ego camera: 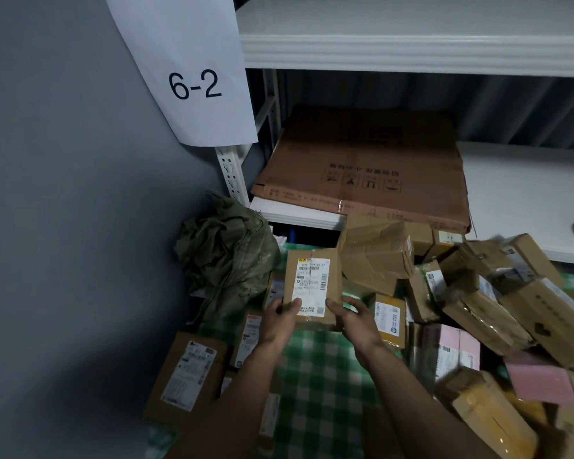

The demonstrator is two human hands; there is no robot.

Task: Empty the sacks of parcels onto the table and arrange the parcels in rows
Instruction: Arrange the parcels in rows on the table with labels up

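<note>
Left hand [283, 321] and right hand [357, 321] each hold a closed grip on one labelled parcel [312, 286]. It is held above the green-checked worktop [322, 366]. A crumpled sack [227, 253] lies left.

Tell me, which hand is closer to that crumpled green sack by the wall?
Left. The left hand grips the held parcel just right of the sack; the right hand holds the parcel's far side, farther away.
</note>
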